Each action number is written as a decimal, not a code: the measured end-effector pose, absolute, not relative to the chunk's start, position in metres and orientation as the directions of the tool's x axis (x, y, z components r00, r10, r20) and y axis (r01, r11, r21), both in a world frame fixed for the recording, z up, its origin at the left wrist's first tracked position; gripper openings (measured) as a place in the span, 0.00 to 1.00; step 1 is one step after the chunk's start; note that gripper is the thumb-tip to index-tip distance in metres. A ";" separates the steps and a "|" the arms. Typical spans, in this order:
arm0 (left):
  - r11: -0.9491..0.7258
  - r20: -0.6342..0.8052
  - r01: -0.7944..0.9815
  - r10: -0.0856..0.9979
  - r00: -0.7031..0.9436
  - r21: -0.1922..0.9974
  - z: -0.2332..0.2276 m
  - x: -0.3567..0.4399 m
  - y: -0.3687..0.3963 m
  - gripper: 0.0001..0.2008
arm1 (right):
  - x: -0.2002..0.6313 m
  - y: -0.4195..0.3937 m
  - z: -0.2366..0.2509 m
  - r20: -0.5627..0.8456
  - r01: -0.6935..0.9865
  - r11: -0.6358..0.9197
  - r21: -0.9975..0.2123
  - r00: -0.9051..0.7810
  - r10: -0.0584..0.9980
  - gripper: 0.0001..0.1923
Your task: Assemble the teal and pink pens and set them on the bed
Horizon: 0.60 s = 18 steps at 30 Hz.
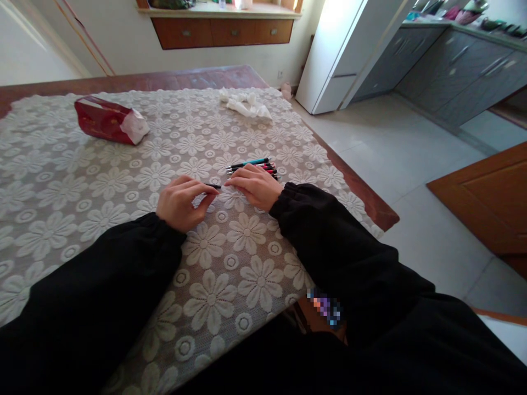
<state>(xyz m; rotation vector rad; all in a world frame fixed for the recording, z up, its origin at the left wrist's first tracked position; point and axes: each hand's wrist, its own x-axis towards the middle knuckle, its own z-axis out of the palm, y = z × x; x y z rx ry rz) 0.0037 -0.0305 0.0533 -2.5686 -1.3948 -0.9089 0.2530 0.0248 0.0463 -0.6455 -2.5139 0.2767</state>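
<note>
My left hand (pixel 185 203) pinches a short black pen-like piece (pixel 213 186) between thumb and fingertips; whether it is a cap or part of a whole pen I cannot tell. Just to its right, my right hand (pixel 256 186) is closed, fingers bent and fingertips together, pointing at the black piece. What those fingertips hold, if anything, is hidden. Several pens (pixel 251 163) lie side by side behind and partly under my right hand, one with a blue-green barrel, others dark and red. Both hands are low over the white flower-patterned lace tablecloth (pixel 247 233).
A red tissue pack (pixel 105 120) with white tissue sticking out lies at the back left. Crumpled white tissue or plastic (pixel 247 106) is near the far right edge. The wooden table edge (pixel 370 203) shows on the right. A white fridge (pixel 329 55) and grey cabinets (pixel 465 66) stand beyond.
</note>
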 end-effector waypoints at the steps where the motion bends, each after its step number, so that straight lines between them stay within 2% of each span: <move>1: -0.569 0.529 0.800 0.745 0.405 0.190 0.054 0.004 -0.031 0.12 | 0.254 0.026 0.045 0.423 0.402 0.866 -0.297 -0.757 0.497 0.16; 8: -0.530 0.516 0.833 0.764 0.388 0.158 0.057 0.005 -0.033 0.11 | 0.256 0.028 0.048 0.363 0.413 0.888 -0.202 -0.811 0.459 0.11; 12: -0.563 0.481 0.813 0.760 0.437 0.151 0.058 0.004 -0.033 0.09 | 0.256 0.027 0.051 0.335 0.416 0.895 -0.157 -0.831 0.445 0.10; 15: -0.557 0.467 0.815 0.769 0.436 0.157 0.058 0.004 -0.032 0.09 | 0.255 0.025 0.052 0.329 0.415 0.896 -0.159 -0.834 0.444 0.09; 18: -0.539 0.494 0.824 0.772 0.400 0.176 0.057 0.004 -0.032 0.08 | 0.255 0.024 0.053 0.359 0.411 0.886 -0.213 -0.811 0.462 0.11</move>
